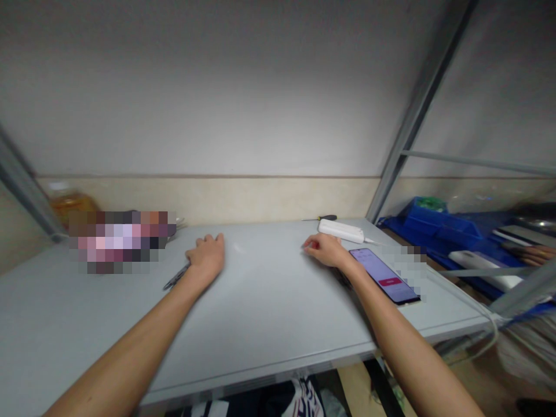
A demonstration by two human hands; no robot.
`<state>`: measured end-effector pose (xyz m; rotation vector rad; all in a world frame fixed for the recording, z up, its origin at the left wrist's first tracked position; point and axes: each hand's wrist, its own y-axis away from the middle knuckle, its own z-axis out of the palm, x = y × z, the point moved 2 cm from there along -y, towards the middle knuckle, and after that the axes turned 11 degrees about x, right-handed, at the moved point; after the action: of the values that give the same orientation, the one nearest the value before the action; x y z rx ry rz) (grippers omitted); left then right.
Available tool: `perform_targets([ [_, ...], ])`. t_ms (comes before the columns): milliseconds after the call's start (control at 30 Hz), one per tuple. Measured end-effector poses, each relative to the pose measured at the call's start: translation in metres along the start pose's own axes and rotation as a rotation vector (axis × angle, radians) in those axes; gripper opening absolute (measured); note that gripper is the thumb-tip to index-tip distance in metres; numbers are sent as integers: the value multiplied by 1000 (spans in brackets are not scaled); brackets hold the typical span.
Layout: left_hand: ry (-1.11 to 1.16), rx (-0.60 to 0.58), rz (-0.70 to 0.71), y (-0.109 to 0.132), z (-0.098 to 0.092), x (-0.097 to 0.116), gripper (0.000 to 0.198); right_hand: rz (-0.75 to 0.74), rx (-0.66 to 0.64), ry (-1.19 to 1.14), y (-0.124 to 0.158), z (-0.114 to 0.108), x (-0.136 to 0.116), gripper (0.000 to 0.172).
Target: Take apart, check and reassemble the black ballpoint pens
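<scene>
My left hand [208, 253] rests palm down on the grey table [256, 313], its fingers bent and somewhat apart, with nothing seen in them. A dark, slim pen-like thing [176, 278] lies at its outer edge, partly covered by the wrist. Across the table my right hand [325, 249] is closed, thumb and fingers together low over the surface. A small reddish spot shows between the fingertips, too blurred to name. Under the right wrist a dark object [344, 278] is mostly hidden. Close by on the right lies a phone [384, 277] with its screen lit.
A white power strip [341, 230] with a cable and a screwdriver [328, 218] lie behind my right hand. At the back left stand a blurred bottle [72, 204] and a pixelated item [121, 240]. Metal posts flank the table; blue bins [447, 226] sit beyond the right one.
</scene>
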<state>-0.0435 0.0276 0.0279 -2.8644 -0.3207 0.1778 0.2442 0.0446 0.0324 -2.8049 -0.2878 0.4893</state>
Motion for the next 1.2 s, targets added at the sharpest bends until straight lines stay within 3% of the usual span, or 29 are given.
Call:
perform_targets([
  [433,13,23,44,7,-18,0,45,-15,-44,-6,0,1,0,22],
  [1200,-2,30,119,7,-20,0,42,-24,-65,-1,2,1,-3,22],
])
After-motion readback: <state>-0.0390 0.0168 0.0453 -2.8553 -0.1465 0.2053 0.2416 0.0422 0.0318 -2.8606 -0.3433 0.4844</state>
